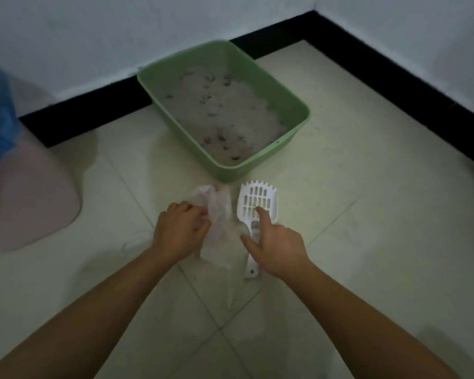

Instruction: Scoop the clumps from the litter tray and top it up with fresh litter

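The green litter tray (298,124) sits on the tiled floor (367,242) ahead of both hands, well beyond the fingertips and set at an angle into the wall corner. Its pale litter (230,113) is dotted with dark clumps (222,139), thickest towards the near end, so scooping looks not yet begun.

Between the tray and the hands, a thin clear plastic bag (216,212) lies crumpled on the floor. The left hand (179,231) is closed on the bag's left edge, fingers curled into the film.

Just right of the bag lies the white slotted litter scoop (257,203). Its long axis runs away from the person: toothed blade towards the tray, handle end pointing back under the right wrist. The right hand (275,246) is directly over the handle, fingers spread and gripping nothing, the index finger reaching forward onto the slotted blade; whether it truly touches is hard to tell.

The right hand is plainly the nearer to the scoop. To take it, the fingers probably need only close down around the handle beneath the palm, along that same front-to-back line.
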The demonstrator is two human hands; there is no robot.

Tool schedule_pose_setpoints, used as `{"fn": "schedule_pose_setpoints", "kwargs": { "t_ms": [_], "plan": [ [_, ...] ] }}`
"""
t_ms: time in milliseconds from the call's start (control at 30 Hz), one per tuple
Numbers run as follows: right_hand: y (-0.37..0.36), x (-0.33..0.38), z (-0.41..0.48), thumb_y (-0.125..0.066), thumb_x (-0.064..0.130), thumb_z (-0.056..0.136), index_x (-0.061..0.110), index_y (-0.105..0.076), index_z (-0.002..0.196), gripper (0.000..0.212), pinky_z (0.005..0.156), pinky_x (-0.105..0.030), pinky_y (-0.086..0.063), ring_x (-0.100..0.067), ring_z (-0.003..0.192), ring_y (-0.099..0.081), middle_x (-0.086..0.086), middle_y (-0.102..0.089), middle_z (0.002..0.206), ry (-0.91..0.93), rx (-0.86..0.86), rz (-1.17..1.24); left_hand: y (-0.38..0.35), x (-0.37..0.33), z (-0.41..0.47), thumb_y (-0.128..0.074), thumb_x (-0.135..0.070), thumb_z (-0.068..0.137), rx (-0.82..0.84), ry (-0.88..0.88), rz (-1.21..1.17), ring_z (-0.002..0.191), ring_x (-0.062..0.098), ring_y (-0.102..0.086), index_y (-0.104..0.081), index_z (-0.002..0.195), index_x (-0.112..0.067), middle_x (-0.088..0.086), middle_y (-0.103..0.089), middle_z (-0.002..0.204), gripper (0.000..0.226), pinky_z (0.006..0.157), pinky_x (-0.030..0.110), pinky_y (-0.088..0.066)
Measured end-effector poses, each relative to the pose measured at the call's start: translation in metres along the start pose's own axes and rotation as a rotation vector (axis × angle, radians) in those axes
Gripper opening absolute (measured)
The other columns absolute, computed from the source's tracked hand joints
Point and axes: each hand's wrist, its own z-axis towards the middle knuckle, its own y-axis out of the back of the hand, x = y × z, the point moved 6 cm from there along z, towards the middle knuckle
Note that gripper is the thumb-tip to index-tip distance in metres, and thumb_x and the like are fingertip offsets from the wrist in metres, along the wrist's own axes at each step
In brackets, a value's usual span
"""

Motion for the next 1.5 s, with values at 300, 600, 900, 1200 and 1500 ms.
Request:
{"fn": "schedule_pose_setpoints", "kwargs": {
  "t_ms": [300,600,900,1200,1500],
  "plan": [
    [0.023,0.043,0.031,-0.03,0.053,0.099,0.023,-0.042,0.144,0.056,0.051,-0.031,-0.048,-0.024,0.063,-0.066,-0.003,-0.071,0.086,0.244,-0.218,-0.105,0.001,0.027,0.031,-0.051,-0.039,0.093,-0.077,0.102,-0.127,0.069,0.035,-0.061,-0.061,0.088,-0.01,0.015,-0.068,0.077,0.031,0.06,0.031,-0.03],
    [0.032,0.122,0.046,-0.067,0.046,0.085,0.015,-0.063,0.103,0.036,0.056,-0.032,-0.045,-0.023,0.079,-0.057,-0.006,-0.058,0.098,0.931,-0.194,-0.07,0.037,0.054,0.058,-0.065,-0.035,0.089,0.054,0.277,-0.239,0.071,0.025,-0.063,-0.063,0.08,-0.018,0.008,-0.07,0.076,0.019,0.059,0.029,-0.039],
    [0.064,0.167,0.119,-0.064,0.005,0.077,0.018,-0.069,0.101,0.028,0.055,-0.028,-0.031,-0.029,0.092,-0.057,-0.004,-0.065,0.098,0.791,-0.157,-0.044,0.104,0.112,0.036,-0.046,-0.047,0.098,0.101,0.515,0.007,0.054,0.027,-0.049,-0.046,0.051,-0.015,0.0,-0.045,0.049,0.057,0.053,0.03,-0.034],
    [0.067,0.22,0.084,-0.078,-0.004,0.065,0.01,-0.075,0.098,0.036,0.068,-0.038,-0.052,-0.027,0.085,-0.059,-0.007,-0.067,0.095,1.331,-0.283,-0.065,0.09,0.134,-0.044,-0.046,-0.042,0.098,-0.096,0.803,-0.125,0.068,0.027,-0.056,-0.058,0.064,-0.014,0.006,-0.058,0.066,0.046,0.062,0.029,-0.038],
    [0.046,0.187,0.09,-0.041,0.008,0.096,0.022,-0.037,0.147,0.053,0.089,-0.045,-0.052,-0.033,0.114,-0.06,-0.007,-0.049,0.146,0.996,0.141,-0.057,0.092,0.104,-0.04,-0.057,-0.042,0.092,-0.204,0.966,-0.848,0.074,0.027,-0.067,-0.07,0.082,-0.001,0.012,-0.07,0.079,0.044,0.073,0.034,-0.054]
  ]
}}
